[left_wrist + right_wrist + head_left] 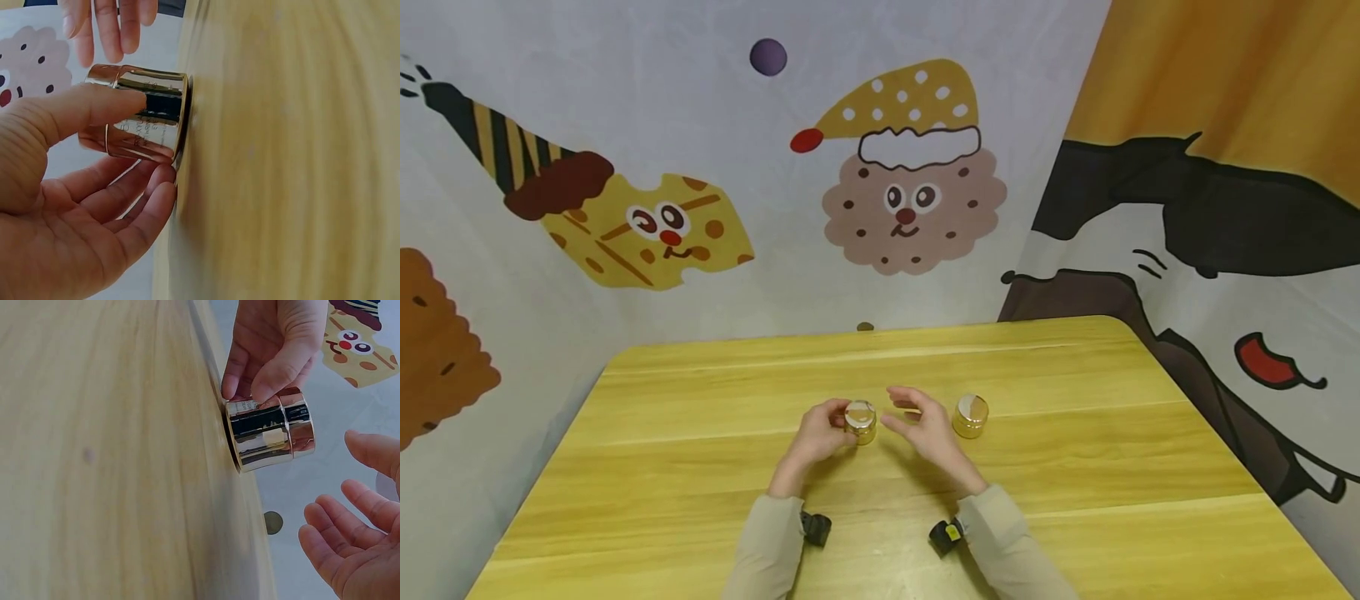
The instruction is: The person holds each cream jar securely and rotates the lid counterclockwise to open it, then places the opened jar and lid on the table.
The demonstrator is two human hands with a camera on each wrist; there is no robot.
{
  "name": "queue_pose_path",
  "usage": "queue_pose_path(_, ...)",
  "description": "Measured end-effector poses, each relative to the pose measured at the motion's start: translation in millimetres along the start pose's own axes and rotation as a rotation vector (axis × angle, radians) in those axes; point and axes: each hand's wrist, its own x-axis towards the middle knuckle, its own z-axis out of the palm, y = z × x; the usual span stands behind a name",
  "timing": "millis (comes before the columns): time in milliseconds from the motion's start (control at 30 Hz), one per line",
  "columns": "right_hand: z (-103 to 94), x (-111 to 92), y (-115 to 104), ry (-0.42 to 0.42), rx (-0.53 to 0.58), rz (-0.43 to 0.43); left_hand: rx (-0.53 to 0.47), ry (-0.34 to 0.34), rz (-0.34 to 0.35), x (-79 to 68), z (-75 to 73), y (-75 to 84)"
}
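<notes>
A shiny gold cosmetic jar with a lid stands upright on the wooden table. My left hand grips it from the left; in the left wrist view the thumb lies along the near side of the gold jar and the fingers are on its opposite side. Small printed text shows on its wall. To the jar's right is my right hand, its fingers loosely spread and holding nothing. In the right wrist view a gap separates the right hand from the gold jar.
A second gold jar stands on the table, just right of my right hand. Behind the table hangs a pale cloth with cartoon figures. Each wrist carries a small black camera, the left camera and the right camera.
</notes>
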Motion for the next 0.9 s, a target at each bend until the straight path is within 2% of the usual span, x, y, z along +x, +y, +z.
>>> queue_pose_path(167,-0.7,2.5,8.7,-0.010,-0.011,-0.004,0.024,0.003,0.019,3.0,2.0,-0.7)
queue_pose_path(467,-2.0,1.5,7.5,-0.025,0.012,0.030,0.062,-0.005,0.052,4.5,2.5,-1.1)
queue_pose_path(700,-2.2,1.1,5.8,-0.015,0.037,0.002,0.061,0.006,0.080,3.9,1.8,-1.2)
queue_pose_path(900,-2.8,2.9,1.8,-0.004,0.055,-0.016,0.054,0.003,0.131,3.3,2.1,1.5)
